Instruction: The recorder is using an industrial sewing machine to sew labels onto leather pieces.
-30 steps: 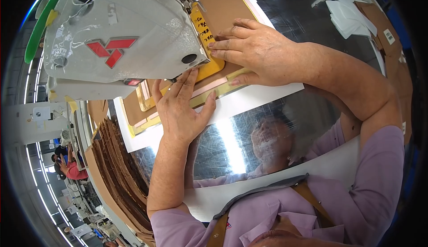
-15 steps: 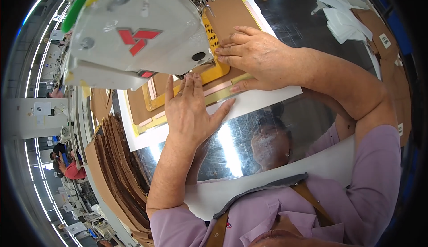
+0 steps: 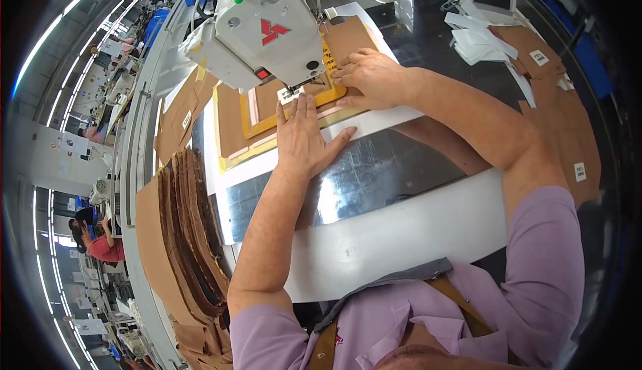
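Observation:
My left hand (image 3: 302, 136) lies flat with fingers outstretched, its fingertips by a small white label (image 3: 289, 95) under the needle area of the white sewing machine head (image 3: 274, 39). The label sits on a brown fabric piece (image 3: 231, 126) inside a yellow template frame (image 3: 262, 128). To the right, my right hand (image 3: 376, 79) rests with its fingers extended over the frame's right side, near the handwriting on it. Neither hand grips anything. The machine head hides part of the frame and fabric behind it.
A thick stack of brown pieces (image 3: 190, 229) stands at the left edge. More brown labelled pieces (image 3: 190, 106) lie behind it, others (image 3: 565, 136) at the far right. White scraps (image 3: 476, 41) are at the back right. The shiny metal table (image 3: 374, 169) spans the front.
The view has tilted up and drawn back, so the machine looks smaller and more of the room shows. The white label is now plainer to see. Both hands remain on the work.

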{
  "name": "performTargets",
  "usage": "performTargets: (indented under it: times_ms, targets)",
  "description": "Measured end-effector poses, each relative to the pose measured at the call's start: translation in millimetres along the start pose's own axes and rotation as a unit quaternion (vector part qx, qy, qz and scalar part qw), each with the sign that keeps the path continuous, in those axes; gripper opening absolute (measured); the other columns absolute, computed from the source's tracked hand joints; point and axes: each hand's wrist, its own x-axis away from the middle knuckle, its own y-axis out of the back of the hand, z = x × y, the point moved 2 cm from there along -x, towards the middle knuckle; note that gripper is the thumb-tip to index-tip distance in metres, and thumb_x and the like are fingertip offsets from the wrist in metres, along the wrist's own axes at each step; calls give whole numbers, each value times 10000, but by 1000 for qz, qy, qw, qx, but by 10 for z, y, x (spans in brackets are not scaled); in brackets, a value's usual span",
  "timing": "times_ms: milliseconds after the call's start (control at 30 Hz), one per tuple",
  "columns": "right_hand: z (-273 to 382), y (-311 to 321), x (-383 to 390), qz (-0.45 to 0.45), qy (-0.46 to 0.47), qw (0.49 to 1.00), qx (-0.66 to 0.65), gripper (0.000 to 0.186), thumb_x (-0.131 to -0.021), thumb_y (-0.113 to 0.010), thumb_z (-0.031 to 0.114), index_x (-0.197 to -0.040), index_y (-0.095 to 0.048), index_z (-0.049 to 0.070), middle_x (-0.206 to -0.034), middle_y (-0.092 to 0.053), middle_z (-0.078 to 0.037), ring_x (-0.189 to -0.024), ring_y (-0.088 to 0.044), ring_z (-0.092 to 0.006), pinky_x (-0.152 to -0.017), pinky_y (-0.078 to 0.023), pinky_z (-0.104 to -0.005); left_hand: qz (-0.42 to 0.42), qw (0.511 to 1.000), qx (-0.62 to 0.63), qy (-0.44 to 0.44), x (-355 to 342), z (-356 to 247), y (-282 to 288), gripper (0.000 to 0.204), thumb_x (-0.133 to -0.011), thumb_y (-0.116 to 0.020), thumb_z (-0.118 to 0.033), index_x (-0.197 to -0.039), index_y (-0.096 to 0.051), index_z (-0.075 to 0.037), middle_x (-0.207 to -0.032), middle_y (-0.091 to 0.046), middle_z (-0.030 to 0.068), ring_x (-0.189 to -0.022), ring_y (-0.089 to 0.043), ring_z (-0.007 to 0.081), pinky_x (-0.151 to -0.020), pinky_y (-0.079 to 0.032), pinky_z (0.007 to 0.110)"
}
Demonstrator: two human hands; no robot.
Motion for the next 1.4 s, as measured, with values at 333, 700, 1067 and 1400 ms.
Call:
performTargets:
  times_ms: [333, 700, 1067, 1400]
  targets:
    - [-294, -43, 628, -14, -156, 986, 50, 452, -978, -645, 384, -1298, -698, 71, -1366, -676, -72, -1358, -510, -256, -1126, -351, -431, 19, 992, 102, -66, 429, -605, 1, 979, -970, -420, -712, -1608, -255, 11, -1682, -255, 208, -1575, -210, 332, -1256, -39, 595]
    - [-768, -17, 1268, -78, -245, 965, 43, 395, -1003, -583, 436, -1224, -726, 141, -1279, -673, -102, -1294, -552, -278, -1075, -418, -496, 4, 981, 168, 94, 1118, 180, 27, 765, -1049, -377, -592, -1576, -382, -38, -1670, -308, 180, -1557, -276, 304, -1251, -4, 586]
    - [-734, 194, 1185, -18, -399, 909, 115, 619, -924, -650, 596, -1147, -759, 29, -1317, -639, -133, -1295, -543, -297, -1038, -451, -472, -44, 955, 96, 277, 244, 506, -237, 632, -983, -529, -572, -1386, -655, -102, -1643, -394, 112, -1573, -235, 293, -1218, -54, 673]
    - [-796, -26, 1039, -116, -431, 895, -21, 413, -945, -684, 459, -1039, -793, 72, -1115, -744, -128, -1101, -698, -320, -901, -551, -446, -109, 973, 9, 204, -6, 222, -98, 339, -978, -607, -433, -983, -829, -177, -1020, -787, 114, -1248, -650, 269, -1201, -180, 603]
